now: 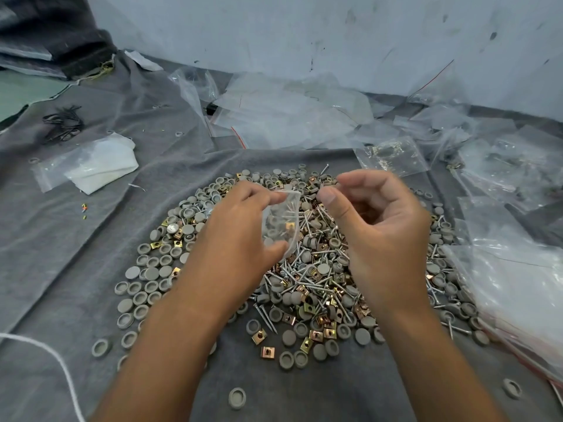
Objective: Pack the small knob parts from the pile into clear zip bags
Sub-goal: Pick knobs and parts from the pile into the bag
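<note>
Small clear plastic zip bag [281, 223] pinched by left hand [240, 226], thumb below, fingers at its mouth, above the pile of grey round knob caps [158, 269]. Right hand [374, 220] curled, fingertips apparently pinching something small. Best dropped straight into the mouth.

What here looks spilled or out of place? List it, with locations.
Some grey caps lie apart from the main pile: one near the front edge, one far right, one beyond the folded white cloth. Tiny coloured bits lie on the grey cloth.
</note>
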`<state>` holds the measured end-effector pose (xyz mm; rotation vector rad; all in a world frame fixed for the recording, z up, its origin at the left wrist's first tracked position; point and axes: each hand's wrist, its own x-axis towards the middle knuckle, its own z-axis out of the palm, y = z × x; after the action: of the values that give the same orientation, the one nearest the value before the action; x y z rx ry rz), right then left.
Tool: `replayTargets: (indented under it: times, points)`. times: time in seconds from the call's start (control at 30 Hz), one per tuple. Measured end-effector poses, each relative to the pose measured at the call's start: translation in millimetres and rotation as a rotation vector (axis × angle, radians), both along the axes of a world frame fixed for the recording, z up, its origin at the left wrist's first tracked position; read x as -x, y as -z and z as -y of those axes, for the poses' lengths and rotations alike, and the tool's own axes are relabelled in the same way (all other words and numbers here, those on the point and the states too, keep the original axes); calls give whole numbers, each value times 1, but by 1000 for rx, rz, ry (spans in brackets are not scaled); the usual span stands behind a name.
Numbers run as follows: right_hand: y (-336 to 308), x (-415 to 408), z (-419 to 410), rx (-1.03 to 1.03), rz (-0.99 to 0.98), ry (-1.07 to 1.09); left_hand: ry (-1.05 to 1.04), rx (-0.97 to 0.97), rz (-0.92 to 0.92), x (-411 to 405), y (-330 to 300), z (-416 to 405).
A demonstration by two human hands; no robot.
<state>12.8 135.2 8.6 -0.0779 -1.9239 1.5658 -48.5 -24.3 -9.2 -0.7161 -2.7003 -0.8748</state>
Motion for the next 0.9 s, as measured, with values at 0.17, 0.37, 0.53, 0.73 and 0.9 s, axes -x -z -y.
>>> replayTargets:
  times: [0.17, 0.37, 0.53, 0.73, 0.9]
  points:
    - [7, 5, 6, -104, 119, -154, 4, -25, 13, -1, -1, 0]
    - [13, 1, -14, -438, 261, -59, -14, -28, 8, 1, 0, 2]
    - [23, -6, -19, -814, 674, -241, -10, -15, 1, 1, 1, 2]
    - [27, -7, -16, -955, 775, -264, -7, -30, 6, 3, 2, 2]
    - [30, -8, -15, -984, 731, -235, -10, -26, -3, 2, 2, 3]
